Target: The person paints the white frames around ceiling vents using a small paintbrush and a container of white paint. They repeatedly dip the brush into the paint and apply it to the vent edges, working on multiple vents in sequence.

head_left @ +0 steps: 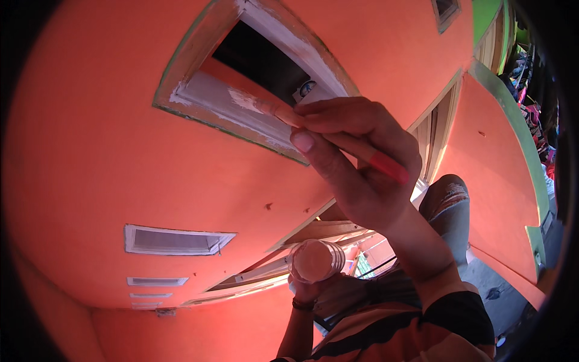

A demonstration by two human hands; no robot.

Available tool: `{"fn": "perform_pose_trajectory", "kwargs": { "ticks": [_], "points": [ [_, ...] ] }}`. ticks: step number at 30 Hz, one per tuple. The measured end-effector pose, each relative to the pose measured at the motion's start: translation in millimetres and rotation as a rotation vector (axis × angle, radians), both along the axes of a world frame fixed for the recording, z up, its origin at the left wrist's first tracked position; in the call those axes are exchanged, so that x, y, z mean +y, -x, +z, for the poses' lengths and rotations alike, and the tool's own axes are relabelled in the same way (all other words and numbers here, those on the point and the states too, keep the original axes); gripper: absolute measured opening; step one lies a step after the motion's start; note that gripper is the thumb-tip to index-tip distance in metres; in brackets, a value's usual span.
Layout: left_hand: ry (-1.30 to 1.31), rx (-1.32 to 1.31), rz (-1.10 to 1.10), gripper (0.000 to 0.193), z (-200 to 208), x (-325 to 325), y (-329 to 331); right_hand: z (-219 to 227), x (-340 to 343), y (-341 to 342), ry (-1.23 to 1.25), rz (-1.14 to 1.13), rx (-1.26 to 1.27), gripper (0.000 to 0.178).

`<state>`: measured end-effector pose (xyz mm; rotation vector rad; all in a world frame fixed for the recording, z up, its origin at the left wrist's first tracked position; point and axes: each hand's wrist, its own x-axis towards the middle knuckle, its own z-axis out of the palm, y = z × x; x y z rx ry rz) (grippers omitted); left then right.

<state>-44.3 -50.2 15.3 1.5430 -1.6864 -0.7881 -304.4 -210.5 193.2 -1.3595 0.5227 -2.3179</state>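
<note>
My right hand is closed round a paintbrush, thumb and fingers pinching it near the ferrule. The handle has a red end that sticks out behind the fingers. White paint covers the bristles, which are at the inner ledge of a framed wall opening. White paint lies unevenly on that frame, with bare brownish strips along its outer border. Lower down, my left hand is wrapped round a clear ribbed plastic cup with pale contents. Its fingers are partly hidden by the cup.
An orange wall surrounds the opening. Several smaller white-framed openings, such as one vent, line up farther along it. A round-faced device shows inside the opening. My bent knee is at the right, beside a green-edged orange partition.
</note>
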Motion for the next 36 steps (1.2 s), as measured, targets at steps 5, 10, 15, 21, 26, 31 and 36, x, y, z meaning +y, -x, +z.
{"fn": "perform_pose_trajectory", "kwargs": {
  "ticks": [5,10,15,21,26,31,36],
  "points": [
    [-0.014,-0.020,0.025,0.083,-20,5,-13,16,-21,-2,-0.009,0.178,0.001,0.013],
    [-0.017,0.006,0.020,0.082,-14,5,-9,5,-11,19,-0.103,0.298,0.018,0.017],
    [-0.048,0.124,0.058,0.079,-22,14,-18,20,-22,8,-0.048,0.122,0.203,0.014],
    [0.032,-0.035,0.033,0.085,-7,9,-10,-13,-13,19,-0.190,0.258,-0.032,0.006],
    [-0.215,0.236,0.126,0.096,-35,22,-33,-23,-14,13,-0.224,0.305,0.114,0.013],
    [0.007,0.207,0.211,0.091,-43,25,-36,-45,1,24,-0.371,0.354,-0.171,0.011],
    [0.121,0.039,0.100,0.099,17,-5,11,-62,20,19,-0.467,0.581,-0.213,0.017]
  ]
}}
